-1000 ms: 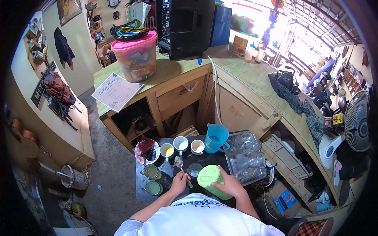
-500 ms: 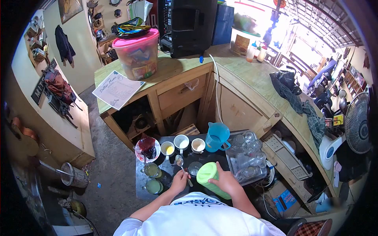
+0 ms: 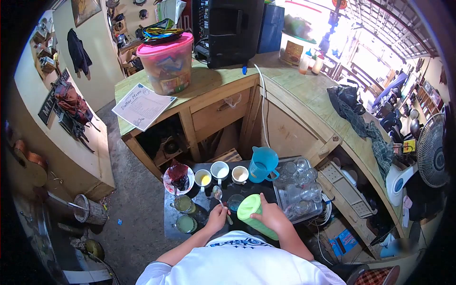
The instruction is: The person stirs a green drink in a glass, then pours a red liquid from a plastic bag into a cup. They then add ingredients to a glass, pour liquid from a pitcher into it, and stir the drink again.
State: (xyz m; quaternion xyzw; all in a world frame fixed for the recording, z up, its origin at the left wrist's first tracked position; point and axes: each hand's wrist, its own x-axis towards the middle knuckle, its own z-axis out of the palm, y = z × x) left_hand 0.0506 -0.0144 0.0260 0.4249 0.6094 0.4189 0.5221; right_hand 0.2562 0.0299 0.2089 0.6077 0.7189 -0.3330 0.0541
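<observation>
My left hand [image 3: 217, 218] is closed around the handle of a metal spoon [image 3: 217, 192], whose bowl points away from me. What lies in the bowl, if anything, is too small to tell. With my right hand [image 3: 274, 214] I grip a light green lidded container [image 3: 251, 209], tilted toward the left. A clear glass [image 3: 235, 202] stands between the spoon and the container. Beyond are a white cup with something yellow in it [image 3: 203, 179], a second white cup [image 3: 220, 171] and a third cup [image 3: 240, 175]. Two glass mugs with greenish contents [image 3: 184, 204] [image 3: 185, 223] stand to the left.
A bowl [image 3: 190, 183] with a dark red bag stands at the dark table's far left. A blue pitcher [image 3: 262, 165] stands beside a metal tray [image 3: 306, 219] of upturned glasses. Behind is a wooden counter [image 3: 289, 85] with a menu sheet [image 3: 142, 107] and a pink-lidded tub [image 3: 166, 66].
The view has shifted slightly. Both hands keep nearly the same place, still holding the spoon and the green container.
</observation>
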